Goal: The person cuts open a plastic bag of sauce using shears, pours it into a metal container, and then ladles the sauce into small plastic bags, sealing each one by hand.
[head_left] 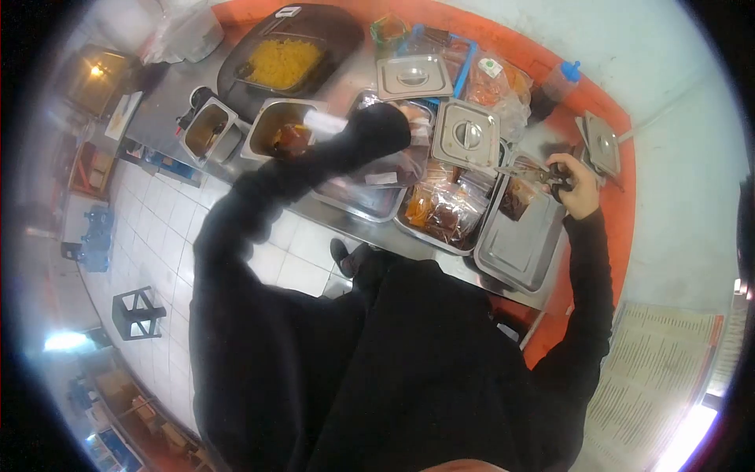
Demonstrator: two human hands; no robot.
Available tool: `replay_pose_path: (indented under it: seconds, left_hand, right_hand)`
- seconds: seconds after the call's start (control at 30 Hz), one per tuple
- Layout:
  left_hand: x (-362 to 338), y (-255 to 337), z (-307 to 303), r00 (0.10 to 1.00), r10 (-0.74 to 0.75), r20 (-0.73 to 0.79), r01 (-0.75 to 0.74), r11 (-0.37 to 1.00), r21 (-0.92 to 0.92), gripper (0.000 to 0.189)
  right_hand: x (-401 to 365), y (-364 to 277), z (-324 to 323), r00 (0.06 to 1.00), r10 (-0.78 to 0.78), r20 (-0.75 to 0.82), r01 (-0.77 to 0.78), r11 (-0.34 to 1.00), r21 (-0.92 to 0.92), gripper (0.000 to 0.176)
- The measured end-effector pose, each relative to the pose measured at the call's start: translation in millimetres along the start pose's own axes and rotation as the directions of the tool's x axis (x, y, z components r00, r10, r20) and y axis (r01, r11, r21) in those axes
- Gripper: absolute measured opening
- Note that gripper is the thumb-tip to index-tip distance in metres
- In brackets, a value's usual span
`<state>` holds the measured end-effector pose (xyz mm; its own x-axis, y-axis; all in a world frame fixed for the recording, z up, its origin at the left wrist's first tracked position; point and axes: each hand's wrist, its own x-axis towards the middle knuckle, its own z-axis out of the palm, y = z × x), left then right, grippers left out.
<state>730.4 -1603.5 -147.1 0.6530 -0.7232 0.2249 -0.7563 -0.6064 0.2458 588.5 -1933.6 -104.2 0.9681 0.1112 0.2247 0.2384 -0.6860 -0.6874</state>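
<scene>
My right hand (pixel 580 189) is closed around the dark handles of a pair of scissors (pixel 560 178), whose blades point left. Just below the blades, a small bag of dark brown food (pixel 517 200) rests in a metal tray (pixel 519 244). My left arm reaches across the counter, and the black sleeve (pixel 377 130) hides most of that hand; its fingers cannot be made out. Near that cuff are plastic-wrapped packets (pixel 389 169) and a steel lid (pixel 467 135). Another tray (pixel 452 247) is filled with bags of orange and dark red food (pixel 444 208).
Yellow rice (pixel 285 63) fills a pan at the back left. Deep metal containers (pixel 211 132) line the counter's front edge. A second lid (pixel 412 76), a blue crate (pixel 472 59) and a blue-capped bottle (pixel 560 81) stand at the back. On the floor is a dark stool (pixel 138 315).
</scene>
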Motion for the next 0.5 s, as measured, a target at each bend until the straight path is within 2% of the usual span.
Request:
replay_pose_path:
  seconds: [0.07, 0.1, 0.13, 0.17, 0.2, 0.27, 0.3, 0.33, 0.4, 0.43, 0.5]
  left_hand:
    - [-3, -7, 8, 0.968, 0.062, -0.243, -0.102, 0.982, -0.157, 0.024]
    - [-5, -11, 4, 0.968, 0.074, -0.239, -0.112, 0.982, -0.15, 0.024]
    - [-9, -6, -11, 0.999, 0.008, -0.04, -0.025, 0.894, -0.446, 0.023]
    - [-13, -3, -18, 0.985, -0.002, 0.174, 0.122, 0.722, -0.681, 0.023]
    - [-18, -2, -16, 0.984, 0.003, 0.179, 0.122, 0.719, -0.685, 0.023]
    - [-24, -4, -12, 0.98, 0.196, 0.029, -0.159, 0.864, -0.477, 0.021]
    - [-25, -13, 6, 0.989, 0.147, -0.019, -0.144, 0.916, -0.375, 0.027]
    - [-23, -6, 4, 0.989, 0.145, -0.024, -0.144, 0.916, -0.375, 0.027]
    - [-19, 18, -10, 0.996, -0.029, -0.088, 0.022, 0.997, -0.076, 0.034]
    - [-17, 20, -21, 0.996, -0.031, -0.087, 0.025, 0.997, -0.076, 0.034]
    - [-10, 20, -37, 0.998, -0.066, -0.004, 0.064, 0.978, -0.199, 0.04]
  right_hand:
    - [-1, -17, -3, 1.0, -0.014, -0.026, 0.013, 0.999, -0.053, 0.043]
    - [-4, -22, -2, 0.999, -0.013, -0.04, 0.009, 0.995, -0.101, 0.042]
    - [-5, -22, 1, 0.999, -0.004, -0.049, -0.001, 0.995, -0.096, 0.042]
    - [-2, -20, 2, 0.995, -0.086, -0.057, 0.076, 0.986, -0.15, 0.042]
    - [-2, -18, 4, 0.984, -0.167, -0.055, 0.153, 0.967, -0.205, 0.041]
    - [-1, -21, 7, 0.987, -0.158, -0.04, 0.146, 0.967, -0.207, 0.041]
    - [0, -22, 9, 0.988, -0.153, -0.034, 0.143, 0.968, -0.205, 0.041]
    - [2, -23, 11, 0.988, -0.149, -0.03, 0.14, 0.969, -0.202, 0.041]
    - [3, -23, 15, 0.989, -0.144, -0.025, 0.136, 0.968, -0.211, 0.042]
    - [3, -22, 16, 0.99, -0.138, -0.024, 0.13, 0.967, -0.219, 0.043]
    - [5, -15, 20, 0.992, -0.128, -0.006, 0.124, 0.971, -0.203, 0.044]
